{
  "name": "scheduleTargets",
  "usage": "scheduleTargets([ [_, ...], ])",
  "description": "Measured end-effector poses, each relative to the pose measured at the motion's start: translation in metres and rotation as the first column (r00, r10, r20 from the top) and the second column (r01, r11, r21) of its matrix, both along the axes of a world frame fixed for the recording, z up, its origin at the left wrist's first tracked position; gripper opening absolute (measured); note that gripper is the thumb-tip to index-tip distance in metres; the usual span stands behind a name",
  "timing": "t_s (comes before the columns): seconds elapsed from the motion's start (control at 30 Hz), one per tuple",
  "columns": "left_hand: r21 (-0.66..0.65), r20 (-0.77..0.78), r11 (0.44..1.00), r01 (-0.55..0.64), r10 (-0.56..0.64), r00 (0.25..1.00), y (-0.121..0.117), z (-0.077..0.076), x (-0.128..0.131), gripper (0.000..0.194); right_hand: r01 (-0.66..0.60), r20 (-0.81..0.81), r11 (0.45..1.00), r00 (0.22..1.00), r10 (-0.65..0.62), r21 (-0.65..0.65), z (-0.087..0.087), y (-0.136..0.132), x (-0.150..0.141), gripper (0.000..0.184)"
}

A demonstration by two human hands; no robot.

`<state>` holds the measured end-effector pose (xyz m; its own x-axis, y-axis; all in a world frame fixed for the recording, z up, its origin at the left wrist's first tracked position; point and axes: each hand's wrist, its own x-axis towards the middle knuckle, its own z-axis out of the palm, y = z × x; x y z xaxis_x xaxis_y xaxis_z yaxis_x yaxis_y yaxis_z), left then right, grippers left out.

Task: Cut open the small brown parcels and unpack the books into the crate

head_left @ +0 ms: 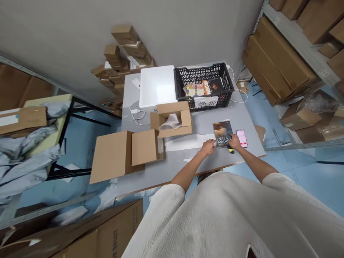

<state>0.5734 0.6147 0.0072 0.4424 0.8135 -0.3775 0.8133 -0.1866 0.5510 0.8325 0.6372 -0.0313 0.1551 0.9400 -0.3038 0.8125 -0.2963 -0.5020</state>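
Note:
A dark book (222, 129) with a picture and white lettering on its cover lies on the grey table. My left hand (208, 147) is at its lower left edge, fingers bent and closed against that side. At the lower right corner, my right hand (234, 142) grips the book's edge between thumb and fingers. Just below that corner, a small yellow and black object (231, 151) shows in part; its kind is unclear. A phone (242, 138) with a lit pink screen lies right of my right hand.
A black crate (208, 101) with books stands at the back beside a white bin (143, 87). An open carton (174, 132) with paper inside and further cartons (113, 154) occupy the left of the table (161, 177). Parcels (29, 154) lie farther left; boxed shelves (285, 61) flank the right.

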Motion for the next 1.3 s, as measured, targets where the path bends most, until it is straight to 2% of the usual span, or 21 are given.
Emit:
scheduleTargets([
  [0.1, -0.082, -0.007, 0.996, -0.046, 0.046, 0.999, -0.004, -0.016, 0.017, 0.049, 0.031, 0.011, 0.997, 0.999, -0.030, -0.072, -0.008, 0.001, 0.014, 0.065],
  [0.3, -0.224, 0.059, 0.952, -0.210, 0.229, 0.972, -0.009, -0.045, 0.044, 0.055, 0.021, -0.089, 0.995, 0.996, -0.030, -0.100, -0.026, 0.006, 0.023, 0.072],
  [0.43, -0.319, 0.112, 0.890, -0.325, 0.376, 0.920, -0.012, -0.056, 0.052, 0.056, 0.047, -0.185, 0.996, 0.981, -0.060, -0.074, -0.031, 0.012, 0.026, 0.067],
  [0.53, -0.365, 0.108, 0.853, -0.374, 0.437, 0.893, -0.017, -0.059, 0.051, 0.058, 0.085, -0.206, 0.994, 0.974, -0.099, -0.076, -0.027, 0.017, 0.026, 0.054],
  [0.67, -0.351, 0.104, 0.838, -0.419, 0.479, 0.872, -0.024, -0.056, 0.040, 0.050, 0.093, -0.247, 0.991, 0.962, -0.113, -0.093, -0.015, 0.019, 0.015, 0.035],
  [0.77, -0.309, 0.115, 0.836, -0.453, 0.506, 0.855, -0.027, -0.048, 0.031, 0.043, 0.110, -0.312, 0.991, 0.942, -0.127, -0.071, -0.003, 0.015, 0.000, 0.035],
  [0.87, -0.292, 0.192, 0.823, -0.487, 0.550, 0.813, -0.029, -0.037, 0.025, 0.038, 0.084, -0.350, 0.996, 0.933, -0.085, -0.018, 0.012, 0.006, -0.017, 0.036],
  [0.97, -0.334, 0.316, 0.785, -0.522, 0.615, 0.722, -0.031, -0.025, 0.023, 0.033, 0.005, -0.358, 1.000, 0.934, -0.004, 0.000, 0.025, -0.007, -0.037, 0.039],
  [1.1, -0.371, 0.373, 0.723, -0.583, 0.691, 0.620, -0.040, -0.011, 0.014, 0.035, -0.086, -0.379, 0.996, 0.921, 0.084, 0.012, 0.034, -0.021, -0.065, 0.041],
  [1.2, -0.363, 0.390, 0.688, -0.629, 0.725, 0.568, -0.047, -0.006, 0.000, 0.037, -0.191, -0.445, 0.981, 0.876, 0.186, 0.034, 0.033, -0.029, -0.085, 0.039],
  [1.3, -0.298, 0.379, 0.666, -0.684, 0.740, 0.556, -0.052, -0.007, -0.016, 0.035, -0.322, -0.489, 0.945, 0.818, 0.305, 0.051, 0.026, -0.036, -0.101, 0.031],
])
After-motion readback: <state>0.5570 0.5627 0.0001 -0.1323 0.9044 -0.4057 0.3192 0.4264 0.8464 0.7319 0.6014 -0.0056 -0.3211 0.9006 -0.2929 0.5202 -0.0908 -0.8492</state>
